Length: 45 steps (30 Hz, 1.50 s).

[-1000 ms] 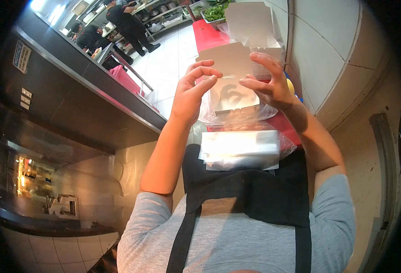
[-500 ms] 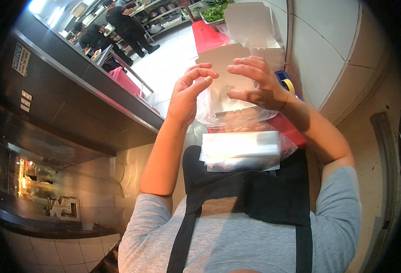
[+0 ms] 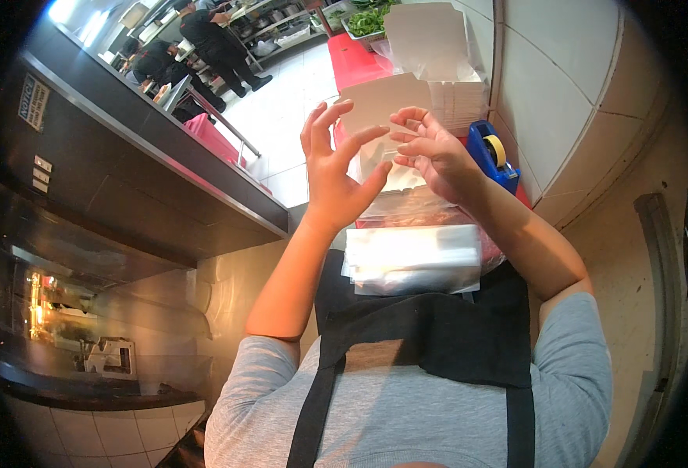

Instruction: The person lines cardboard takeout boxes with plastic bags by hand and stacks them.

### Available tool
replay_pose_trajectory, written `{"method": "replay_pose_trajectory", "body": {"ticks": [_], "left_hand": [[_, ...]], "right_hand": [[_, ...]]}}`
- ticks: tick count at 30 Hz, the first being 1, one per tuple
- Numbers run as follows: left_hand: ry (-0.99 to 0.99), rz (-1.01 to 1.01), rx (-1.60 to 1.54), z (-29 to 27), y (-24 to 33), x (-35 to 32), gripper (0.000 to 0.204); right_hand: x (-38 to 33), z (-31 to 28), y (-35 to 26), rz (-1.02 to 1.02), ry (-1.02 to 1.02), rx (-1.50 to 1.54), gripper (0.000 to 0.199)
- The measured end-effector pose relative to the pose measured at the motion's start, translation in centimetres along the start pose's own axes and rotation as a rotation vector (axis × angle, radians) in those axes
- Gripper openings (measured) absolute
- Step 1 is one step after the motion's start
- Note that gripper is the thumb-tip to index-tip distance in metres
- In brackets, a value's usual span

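Observation:
My left hand [image 3: 336, 168] is raised with its fingers spread, holding nothing, its palm turned toward my right hand [image 3: 430, 152]. My right hand's fingers are curled together close to the front of an open white cardboard box [image 3: 383, 101]. Whether they pinch anything is hidden. The box stands on a red counter [image 3: 355, 62] with a clear plastic bag [image 3: 422, 207] in front of it. A stack of white folded sheets [image 3: 414, 257] lies between the bag and my black apron.
A blue tape dispenser [image 3: 490, 152] sits to the right of my right hand, against the tiled wall [image 3: 547, 101]. A second open white box [image 3: 430, 39] and a tray of greens [image 3: 367, 19] stand farther along the counter. Two people [image 3: 203, 39] work at the far end of the aisle.
Both hands were on the white box's lid. They have since come off it and lifted toward me, and my left hand's fingers have spread apart.

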<state>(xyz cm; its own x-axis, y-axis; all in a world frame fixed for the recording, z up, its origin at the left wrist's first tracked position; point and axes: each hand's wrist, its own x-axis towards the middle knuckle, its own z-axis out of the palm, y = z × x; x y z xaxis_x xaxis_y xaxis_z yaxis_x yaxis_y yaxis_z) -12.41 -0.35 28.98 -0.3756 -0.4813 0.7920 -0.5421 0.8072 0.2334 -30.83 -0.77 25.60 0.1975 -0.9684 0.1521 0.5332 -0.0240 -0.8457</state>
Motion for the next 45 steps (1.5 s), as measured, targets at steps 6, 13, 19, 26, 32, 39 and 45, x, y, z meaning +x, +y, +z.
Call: {"method": "replay_pose_trajectory", "body": {"ticks": [6,13,19,26,32,39,45], "left_hand": [[0.063,0.085,0.144,1.3,-0.5,-0.7,0.024],[0.045,-0.154,-0.024,3.4,-3.3,-1.6,0.013],[-0.106,-0.468,-0.309,7.0,-7.6,-3.0,0.014],[-0.127,-0.667,-0.085,12.7,-13.5,-5.4,0.017],[-0.755,-0.281,0.173,16.7,-15.2,-7.4,0.036],[-0.834,-0.3,0.219,19.9,-16.5,-9.3,0.029],[-0.788,-0.19,0.274,20.8,-17.1,-10.2,0.024]], "right_hand": [[0.0,-0.2,0.3,0.085,-0.091,0.192,0.048],[1.6,-2.9,2.3,-0.11,-0.095,-0.304,0.028],[5.4,-6.0,5.7,-0.272,0.052,-0.757,0.016],[12.4,-12.0,11.9,0.174,0.127,-1.044,0.016],[14.2,-15.5,16.5,0.652,0.009,-1.309,0.02],[14.6,-17.8,19.0,0.795,0.071,-1.354,0.032],[15.2,-18.2,16.2,0.82,0.06,-1.224,0.03]]}}
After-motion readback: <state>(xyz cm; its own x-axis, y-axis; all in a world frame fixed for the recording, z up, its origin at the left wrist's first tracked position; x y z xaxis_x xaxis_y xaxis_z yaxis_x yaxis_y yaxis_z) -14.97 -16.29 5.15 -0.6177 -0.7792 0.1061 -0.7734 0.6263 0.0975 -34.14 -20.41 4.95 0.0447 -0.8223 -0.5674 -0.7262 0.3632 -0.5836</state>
